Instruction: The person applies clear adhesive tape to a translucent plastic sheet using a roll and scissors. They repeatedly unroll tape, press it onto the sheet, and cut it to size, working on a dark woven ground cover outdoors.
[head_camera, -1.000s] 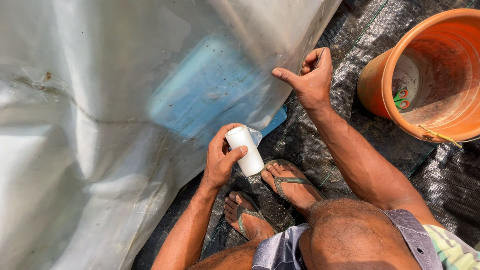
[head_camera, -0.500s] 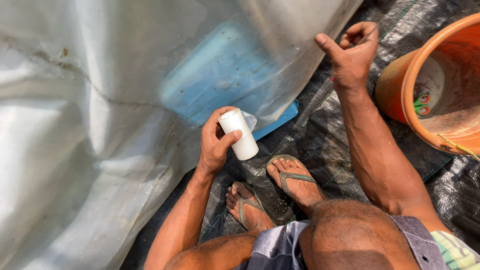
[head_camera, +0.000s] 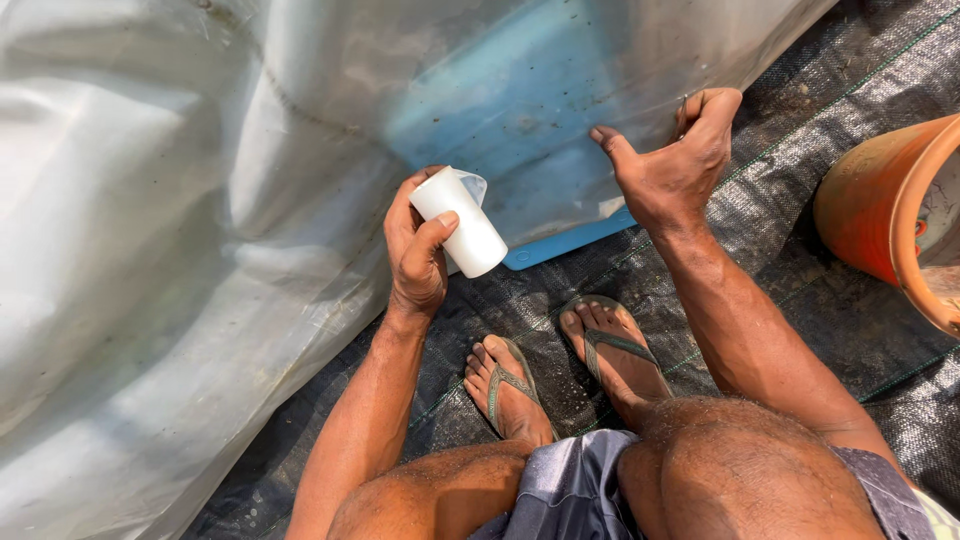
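Observation:
My left hand (head_camera: 418, 250) grips a white roll of tape (head_camera: 458, 221), held just above the edge of a large translucent plastic sheet (head_camera: 170, 230). My right hand (head_camera: 675, 160) pinches the lower edge of that sheet, fingers curled and thumb out. Under the sheet lies a blue flat board (head_camera: 530, 100), with its corner showing at the sheet's edge between my hands. I am squatting; both feet in green flip-flops (head_camera: 560, 375) rest on black woven ground cloth (head_camera: 800, 230).
An orange plastic bucket (head_camera: 870, 215) stands at the right edge, partly cut off. The plastic sheet covers the whole left and top of the view. Black ground cloth runs under my feet and to the right.
The view has shifted so the bucket slid to the right edge. My right hand came down from the air and took hold of the sheet's edge. The left hand kept the tape roll.

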